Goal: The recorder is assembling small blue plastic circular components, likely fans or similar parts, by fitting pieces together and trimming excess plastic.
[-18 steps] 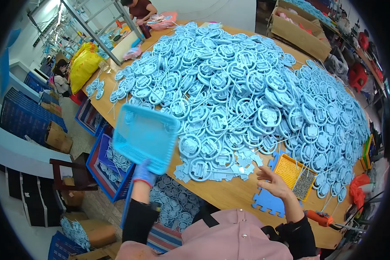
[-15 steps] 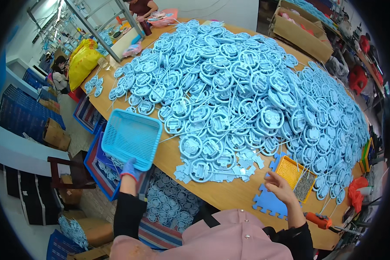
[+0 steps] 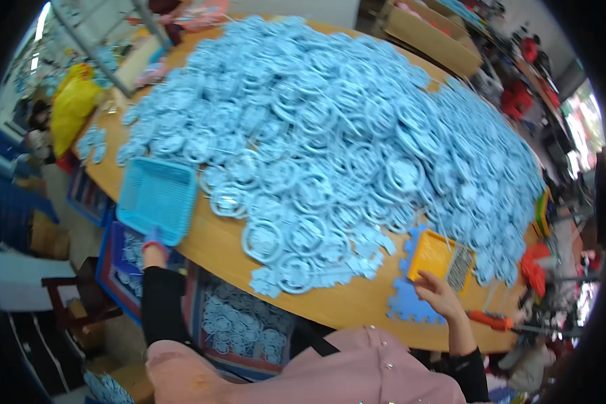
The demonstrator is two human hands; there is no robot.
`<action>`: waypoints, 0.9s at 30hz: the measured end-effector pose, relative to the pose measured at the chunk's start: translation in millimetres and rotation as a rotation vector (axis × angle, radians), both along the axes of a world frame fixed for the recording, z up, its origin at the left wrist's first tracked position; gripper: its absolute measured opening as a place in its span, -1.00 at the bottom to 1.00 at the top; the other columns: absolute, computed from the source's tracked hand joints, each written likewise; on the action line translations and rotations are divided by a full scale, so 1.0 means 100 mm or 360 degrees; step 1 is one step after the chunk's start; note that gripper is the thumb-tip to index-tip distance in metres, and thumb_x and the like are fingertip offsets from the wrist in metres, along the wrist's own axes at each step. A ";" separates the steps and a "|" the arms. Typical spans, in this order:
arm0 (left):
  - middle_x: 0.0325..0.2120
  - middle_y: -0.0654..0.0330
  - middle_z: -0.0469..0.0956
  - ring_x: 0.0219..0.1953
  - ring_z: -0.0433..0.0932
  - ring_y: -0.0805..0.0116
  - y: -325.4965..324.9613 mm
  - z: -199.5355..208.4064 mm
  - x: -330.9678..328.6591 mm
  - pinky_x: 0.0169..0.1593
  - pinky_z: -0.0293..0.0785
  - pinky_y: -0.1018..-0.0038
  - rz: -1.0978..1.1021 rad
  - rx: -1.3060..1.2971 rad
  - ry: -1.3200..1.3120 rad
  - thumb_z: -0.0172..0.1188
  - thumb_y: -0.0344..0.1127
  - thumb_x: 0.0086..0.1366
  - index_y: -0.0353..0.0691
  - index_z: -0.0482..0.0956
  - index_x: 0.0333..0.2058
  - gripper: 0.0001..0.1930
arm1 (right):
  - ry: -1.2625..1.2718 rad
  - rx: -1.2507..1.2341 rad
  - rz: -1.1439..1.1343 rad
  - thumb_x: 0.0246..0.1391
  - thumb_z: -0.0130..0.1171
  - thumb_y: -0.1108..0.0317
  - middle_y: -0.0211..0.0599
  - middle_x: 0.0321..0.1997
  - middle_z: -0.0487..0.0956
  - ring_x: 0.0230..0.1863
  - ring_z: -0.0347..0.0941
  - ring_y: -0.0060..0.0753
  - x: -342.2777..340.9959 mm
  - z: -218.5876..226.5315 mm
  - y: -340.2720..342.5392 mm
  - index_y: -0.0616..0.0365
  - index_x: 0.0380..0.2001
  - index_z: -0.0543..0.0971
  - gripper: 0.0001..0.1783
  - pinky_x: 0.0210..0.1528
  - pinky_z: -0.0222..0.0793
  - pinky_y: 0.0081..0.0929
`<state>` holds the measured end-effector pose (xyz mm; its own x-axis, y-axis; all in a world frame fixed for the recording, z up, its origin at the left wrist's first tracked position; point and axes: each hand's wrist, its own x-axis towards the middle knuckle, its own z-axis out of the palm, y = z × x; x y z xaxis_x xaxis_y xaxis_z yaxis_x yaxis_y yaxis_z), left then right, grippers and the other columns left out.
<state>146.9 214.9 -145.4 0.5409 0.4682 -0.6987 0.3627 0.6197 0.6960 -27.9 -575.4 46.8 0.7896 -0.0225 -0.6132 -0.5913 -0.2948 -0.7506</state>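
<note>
My left hand [image 3: 155, 244], in a blue glove, grips the near edge of a light-blue plastic basket [image 3: 156, 195]. The basket is tilted at the table's left edge and has nothing visible in it. My bare right hand [image 3: 439, 295] is at the near side of a yellow tray [image 3: 427, 259], fingers apart and slightly bent, holding nothing. Small grey metal pieces [image 3: 460, 268] fill the tray's right section. Under the tray lies a blue interlocking foam mat [image 3: 411, 304]. A large heap of light-blue round plastic parts [image 3: 343, 128] covers much of the table.
The wooden table [image 3: 303, 310] curves close to my body. To the right of my right hand lies an orange handheld tool [image 3: 489, 320]. Below the table edge stand crates of blue parts [image 3: 239, 323] and a purple bin [image 3: 124, 246]. A cardboard box [image 3: 431, 37] stands at the back.
The whole view has shifted and blurred. The basket, in my left hand, now sits a little farther left relative to the heap. My right hand stays by the yellow tray.
</note>
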 end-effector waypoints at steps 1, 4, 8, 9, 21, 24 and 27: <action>0.10 0.07 0.39 0.04 0.43 0.04 -0.23 0.23 -0.04 0.09 0.38 0.10 -0.0151 0.0002 -0.0075 0.00 0.13 0.28 -0.19 0.27 0.18 -0.36 | -0.0010 -0.0048 0.0045 0.04 0.24 0.34 -0.12 0.02 0.50 0.03 0.44 -0.33 0.00 0.05 0.01 0.33 0.18 0.29 -0.35 0.06 0.36 -0.43; 0.17 0.11 0.29 0.10 0.35 0.04 -0.67 0.76 -0.35 0.17 0.27 0.23 -0.0021 -0.0036 -0.0197 0.05 0.18 0.25 -0.15 0.17 0.24 -0.28 | -0.0106 -0.0129 0.0105 0.08 0.20 0.38 -0.18 -0.01 0.51 -0.06 0.45 -0.41 0.02 -0.05 -0.04 0.30 0.19 0.28 -0.38 -0.05 0.42 -0.48; 0.12 0.03 0.31 0.09 0.33 0.19 -1.49 0.99 -0.76 0.16 0.27 0.32 -0.0055 0.1417 -0.0177 0.14 -0.15 0.28 -0.33 0.17 0.21 -0.37 | -0.0265 -0.0263 0.0269 0.05 0.21 0.34 -0.10 0.02 0.51 0.00 0.47 -0.29 0.18 -0.26 0.22 0.25 0.17 0.32 -0.39 0.01 0.40 -0.39; 0.08 0.07 0.35 0.07 0.36 0.24 -1.80 1.05 -0.89 0.13 0.31 0.36 -0.0259 0.1749 -0.0256 0.16 -0.26 0.27 -0.38 0.21 0.19 -0.42 | -0.0313 -0.0293 0.0313 0.04 0.22 0.34 -0.09 0.02 0.51 0.00 0.47 -0.26 0.25 -0.41 0.29 0.23 0.15 0.35 -0.41 0.01 0.40 -0.40; 0.29 -0.09 0.06 0.35 -0.04 0.02 -3.80 1.38 -0.46 0.38 -0.16 0.28 -0.2273 0.2358 0.0474 0.20 0.14 0.06 -0.33 -0.03 0.30 -0.02 | -0.1195 -0.0982 0.0620 0.16 -0.15 0.37 0.04 0.05 0.41 0.08 0.35 -0.01 0.72 -1.54 1.06 0.23 -0.01 0.40 -0.65 0.12 0.26 -0.17; 0.21 -0.07 0.23 0.27 0.17 0.18 -3.43 1.14 -0.52 0.29 0.06 0.38 -0.1913 0.2452 0.0200 0.16 0.05 0.18 -0.23 0.21 0.22 -0.28 | -0.0939 -0.0477 0.0265 0.06 -0.04 0.34 -0.06 -0.13 0.49 -0.06 0.41 -0.05 0.98 -1.83 1.16 0.19 -0.24 0.48 -0.77 -0.03 0.32 -0.19; 0.04 -0.05 0.44 -0.01 0.47 0.06 -2.59 0.46 -0.23 0.10 0.35 0.27 -0.2498 0.3350 -0.0535 0.05 0.00 0.25 -0.26 0.41 0.09 -0.45 | -0.0914 -0.0374 0.0085 0.07 -0.02 0.27 -0.02 -0.34 0.50 -0.25 0.46 -0.02 0.94 -1.41 0.84 0.18 -0.25 0.43 -0.77 -0.22 0.34 -0.13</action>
<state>124.2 -43.8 -99.4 0.8713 -0.4881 -0.0507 -0.4903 -0.8617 -0.1307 66.3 -491.5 -94.6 0.9957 -0.0569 -0.0738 -0.0925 -0.5089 -0.8559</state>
